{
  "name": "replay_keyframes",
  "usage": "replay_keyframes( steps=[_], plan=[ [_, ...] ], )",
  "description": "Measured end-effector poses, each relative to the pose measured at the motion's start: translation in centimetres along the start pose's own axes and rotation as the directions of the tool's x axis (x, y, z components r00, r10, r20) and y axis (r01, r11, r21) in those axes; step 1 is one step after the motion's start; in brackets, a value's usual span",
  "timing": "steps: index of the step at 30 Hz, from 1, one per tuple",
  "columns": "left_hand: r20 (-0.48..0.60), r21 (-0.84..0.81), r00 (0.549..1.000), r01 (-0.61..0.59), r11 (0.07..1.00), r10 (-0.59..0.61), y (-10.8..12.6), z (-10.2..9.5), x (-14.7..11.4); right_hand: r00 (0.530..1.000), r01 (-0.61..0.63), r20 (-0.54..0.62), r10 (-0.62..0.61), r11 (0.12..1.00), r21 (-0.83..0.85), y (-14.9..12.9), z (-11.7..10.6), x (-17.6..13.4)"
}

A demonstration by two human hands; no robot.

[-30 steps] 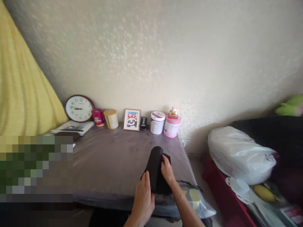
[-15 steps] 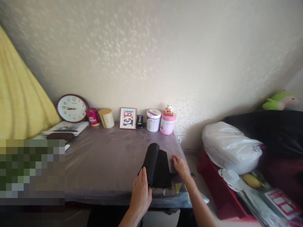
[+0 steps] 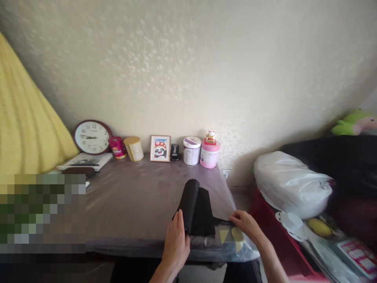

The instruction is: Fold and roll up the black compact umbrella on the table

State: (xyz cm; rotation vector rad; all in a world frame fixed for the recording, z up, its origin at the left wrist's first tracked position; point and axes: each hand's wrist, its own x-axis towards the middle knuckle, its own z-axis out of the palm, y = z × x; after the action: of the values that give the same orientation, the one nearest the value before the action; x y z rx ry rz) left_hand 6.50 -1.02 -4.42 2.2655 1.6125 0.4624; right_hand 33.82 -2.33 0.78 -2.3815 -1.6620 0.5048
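Note:
A roll of black garbage bags (image 3: 188, 202) lies at a slant on the table's right half. Its loose, unrolled part (image 3: 204, 214) spreads flat to the right and narrows to a thin black strip (image 3: 221, 221). My left hand (image 3: 176, 237) is wrapped round the near end of the roll, fingers along its left side. At the table's right edge, my right hand (image 3: 244, 222) is closed in a pinch on the end of the strip, which looks stretched. The fingertips partly hide that end.
Clear plastic covers the grey table (image 3: 132, 204). Along the wall stand a clock (image 3: 93, 136), several tins, a panda picture (image 3: 160, 148) and a pink tub (image 3: 210, 154) with a cat figurine. Right of the table is a red box (image 3: 287, 251) with a white bag (image 3: 291, 184).
My right hand has moved right and nearer me, from beside the bags to the strip's end, and pinches it. My left hand stays on the roll. The view has shifted slightly.

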Motion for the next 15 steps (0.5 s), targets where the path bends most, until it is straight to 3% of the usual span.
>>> replay_keyframes(
  steps=[4,7,12,14,15],
  plan=[
    [0.020,0.007,1.000,0.010,1.000,-0.010,0.3,-0.4,-0.1,0.973,-0.109,-0.221,0.071,0.980,-0.166,0.2,-1.6,-0.7],
    [0.034,0.016,0.999,0.014,1.000,-0.015,0.5,-0.7,-0.1,0.939,-0.028,-0.342,-0.032,0.985,-0.170,-1.2,-0.9,-0.1],
    [0.057,0.034,0.998,0.030,0.999,-0.032,0.6,-0.8,0.0,0.891,0.352,-0.327,-0.314,0.934,0.062,-7.0,4.3,2.0],
    [0.058,0.039,0.998,0.035,0.999,-0.038,0.6,-0.6,0.1,0.864,0.419,-0.335,-0.377,0.906,0.060,-9.4,6.8,2.6],
    [0.054,0.040,0.998,0.035,0.999,-0.037,0.5,-0.4,0.1,0.868,0.392,-0.346,-0.357,0.919,0.035,-10.4,7.9,2.8]
  ],
)
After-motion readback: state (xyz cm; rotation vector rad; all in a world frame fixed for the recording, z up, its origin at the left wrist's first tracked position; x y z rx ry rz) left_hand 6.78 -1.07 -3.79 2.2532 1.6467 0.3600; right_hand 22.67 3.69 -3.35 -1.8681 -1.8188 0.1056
